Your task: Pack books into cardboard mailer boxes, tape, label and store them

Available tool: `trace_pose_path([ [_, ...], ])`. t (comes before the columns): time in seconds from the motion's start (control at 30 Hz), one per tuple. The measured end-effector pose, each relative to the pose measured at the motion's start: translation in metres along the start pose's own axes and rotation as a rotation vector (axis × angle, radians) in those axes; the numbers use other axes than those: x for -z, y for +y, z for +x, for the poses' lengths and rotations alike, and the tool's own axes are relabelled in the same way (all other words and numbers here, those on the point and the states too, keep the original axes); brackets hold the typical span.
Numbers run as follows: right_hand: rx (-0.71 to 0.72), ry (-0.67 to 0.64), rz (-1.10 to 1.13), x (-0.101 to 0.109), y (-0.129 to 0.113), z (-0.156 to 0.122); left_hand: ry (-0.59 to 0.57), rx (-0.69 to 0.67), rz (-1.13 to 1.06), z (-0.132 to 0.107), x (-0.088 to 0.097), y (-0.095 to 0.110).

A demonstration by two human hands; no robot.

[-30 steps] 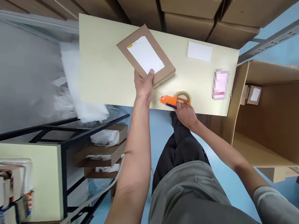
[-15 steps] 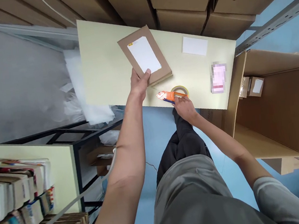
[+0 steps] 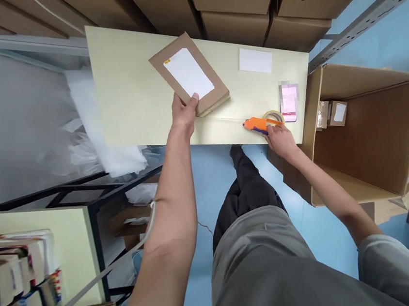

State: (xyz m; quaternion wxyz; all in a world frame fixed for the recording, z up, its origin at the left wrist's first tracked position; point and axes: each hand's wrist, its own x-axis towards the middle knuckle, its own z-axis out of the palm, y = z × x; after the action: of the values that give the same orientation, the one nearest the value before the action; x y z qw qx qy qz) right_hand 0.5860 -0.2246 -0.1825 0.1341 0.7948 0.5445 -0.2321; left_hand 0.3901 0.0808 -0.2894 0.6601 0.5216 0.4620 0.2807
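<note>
While the fingers of the left hand (image 3: pixel 184 112) are clamping the flat cardboard package (image 3: pixel 205 67) by its near corner, their thumb is pressing on top, beside the lower edge of the white label (image 3: pixel 188 73); the other fingers are passing out of sight beneath. From this grip the package is reaching away over the desk (image 3: pixel 128 93), its long axis slanting from far left to near right; whether it is touching the desktop, I cannot tell. The right hand (image 3: pixel 281 140) is keeping its fingers closed around the handle of the orange tape dispenser (image 3: pixel 257 124), whose nose is pointing left, toward the package's near end. From these fingers the package is lying to the left and a little farther off, so the left hand is the nearer one. Between nose and package a thin clear strip (image 3: pixel 223 119) is spanning the gap. Beyond the dispenser, the phone (image 3: pixel 288 101) is lying to the right, and the open carton (image 3: pixel 368 150) is standing past the desk's end.
</note>
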Motion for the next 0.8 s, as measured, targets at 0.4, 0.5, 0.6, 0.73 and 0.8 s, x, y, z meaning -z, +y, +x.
trace_pose_path([
  [0.4,0.067,0.171,-0.010,0.025,0.025,0.095,-0.034,0.021,0.097,-0.008,-0.005,0.018],
  [0.5,0.069,0.161,-0.024,0.032,0.022,0.102,-0.035,0.024,0.108,-0.007,-0.004,0.017],
  [0.6,0.080,0.153,-0.029,0.041,0.017,0.108,-0.053,0.030,0.109,-0.005,-0.001,0.017],
  [0.73,0.117,0.094,-0.045,0.053,0.014,0.112,-0.106,0.058,0.110,-0.002,0.007,0.026],
  [0.8,0.157,0.079,-0.046,0.054,0.013,0.112,-0.157,0.080,0.120,0.002,0.013,0.036],
])
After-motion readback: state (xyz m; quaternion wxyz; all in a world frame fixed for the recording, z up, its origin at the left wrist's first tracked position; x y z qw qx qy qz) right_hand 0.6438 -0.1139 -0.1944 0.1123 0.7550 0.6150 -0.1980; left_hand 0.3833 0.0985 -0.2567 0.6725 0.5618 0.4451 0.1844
